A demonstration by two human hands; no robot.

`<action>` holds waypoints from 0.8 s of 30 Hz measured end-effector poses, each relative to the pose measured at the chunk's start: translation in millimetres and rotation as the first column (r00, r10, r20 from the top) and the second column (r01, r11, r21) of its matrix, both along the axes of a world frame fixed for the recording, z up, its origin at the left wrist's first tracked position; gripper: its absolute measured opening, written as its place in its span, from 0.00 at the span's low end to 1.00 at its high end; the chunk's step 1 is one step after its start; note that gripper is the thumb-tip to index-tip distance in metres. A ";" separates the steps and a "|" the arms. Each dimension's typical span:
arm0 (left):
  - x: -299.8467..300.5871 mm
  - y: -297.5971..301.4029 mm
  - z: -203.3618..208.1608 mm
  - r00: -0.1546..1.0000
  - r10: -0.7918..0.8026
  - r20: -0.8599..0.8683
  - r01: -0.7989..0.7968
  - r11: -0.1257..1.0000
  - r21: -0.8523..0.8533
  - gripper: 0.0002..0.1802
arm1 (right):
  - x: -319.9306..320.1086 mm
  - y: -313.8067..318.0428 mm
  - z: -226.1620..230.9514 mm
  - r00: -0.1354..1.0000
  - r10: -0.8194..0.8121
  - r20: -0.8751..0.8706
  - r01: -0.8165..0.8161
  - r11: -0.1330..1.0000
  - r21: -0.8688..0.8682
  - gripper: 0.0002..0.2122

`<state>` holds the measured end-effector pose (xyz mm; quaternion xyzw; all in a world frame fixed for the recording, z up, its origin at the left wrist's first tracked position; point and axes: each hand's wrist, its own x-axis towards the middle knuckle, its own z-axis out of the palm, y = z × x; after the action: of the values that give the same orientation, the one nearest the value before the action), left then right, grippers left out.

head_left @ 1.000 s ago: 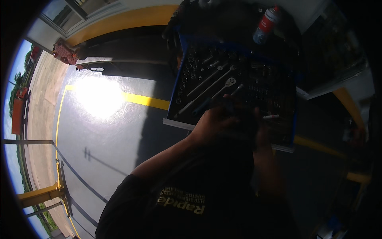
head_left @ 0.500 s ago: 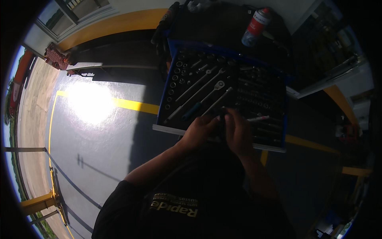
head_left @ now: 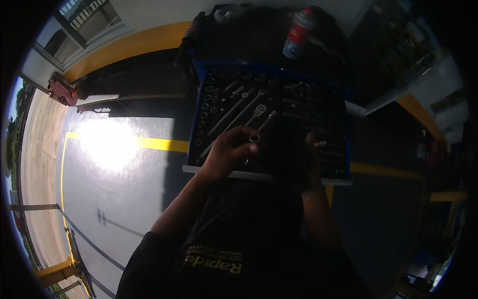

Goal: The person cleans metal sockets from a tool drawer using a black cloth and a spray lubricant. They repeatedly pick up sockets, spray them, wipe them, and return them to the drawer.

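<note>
Over the near edge of a pulled-out, blue-sided tool drawer with a silver metal front lip [head_left: 209, 170], the left hand [head_left: 228, 153] pinches a small, silver, ring-ended metal piece [head_left: 254, 139], socket-like in form, between thumb and fingers. Right hand [head_left: 312, 164]: raised on the far side of a black, shadowed mass [head_left: 284, 154], thumb up; whether its fingers are closed on anything cannot be told. Nature of the mass also unclear.

Handling (judged): the ring-ended piece should be light for its bulk, rigid, hard to damage, and slick if oily. Best hold is around the outer wall, thumb opposite the fingers, leaving the bore free.

Materials: ring end bright and smooth, round, dark at the centre. Drawer liner black and matte, carrying a column of round silver sockets [head_left: 204, 106], a long, slim, silver metal bar [head_left: 226, 117] set diagonally, and a ratchet with a rounded, polished silver head [head_left: 260, 109]. Beyond, a cylindrical red-and-pale spray can [head_left: 297, 34] stands on the black cabinet top [head_left: 249, 37]. Left: smooth grey floor [head_left: 134, 189], glossy under glare.
</note>
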<state>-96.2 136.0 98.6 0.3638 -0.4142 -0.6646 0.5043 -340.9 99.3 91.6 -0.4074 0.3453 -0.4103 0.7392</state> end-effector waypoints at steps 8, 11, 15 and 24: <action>-37.9 9.8 19.0 0.705 0.294 0.645 -0.021 0.918 -0.396 0.18 | 23.7 23.5 -3.2 0.982 -0.056 -0.181 0.012 0.972 -0.233 0.25; -36.2 16.3 28.4 0.756 0.244 0.607 -0.069 0.952 -0.297 0.17 | 22.2 21.3 -0.7 0.978 -0.090 -0.188 0.031 0.954 -0.298 0.19; -26.6 18.5 32.1 0.697 0.210 0.685 -0.006 0.957 -0.288 0.16 | 19.3 21.5 0.1 0.965 -0.105 -0.240 0.023 0.946 -0.322 0.14; -31.2 14.1 33.0 0.813 0.060 0.579 -0.074 0.997 0.001 0.18 | 2.3 12.8 24.8 0.890 -0.094 -0.447 -0.198 0.802 -0.564 0.13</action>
<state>-127.5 150.1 131.7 0.5686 -0.5269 -0.5093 0.3737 -338.5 112.1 116.4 -0.7120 0.3498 -0.3700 0.4835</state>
